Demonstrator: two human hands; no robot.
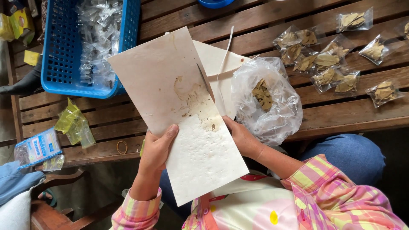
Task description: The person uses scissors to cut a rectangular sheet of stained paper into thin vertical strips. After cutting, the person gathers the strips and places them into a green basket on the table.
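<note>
Cutting the stained cream paper sheet cleanly calls for the left hand, pinching its 8 o'clock edge, to keep it taut over the slatted table while the right hand, closed at 3 o'clock, steadies the thin blade near the leaf bag.

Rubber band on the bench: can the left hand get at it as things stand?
Probably not right away: the left hand is gripping the paper sheet. The rubber band lies uncovered close beside it, so once freed, the way looks open.
</note>
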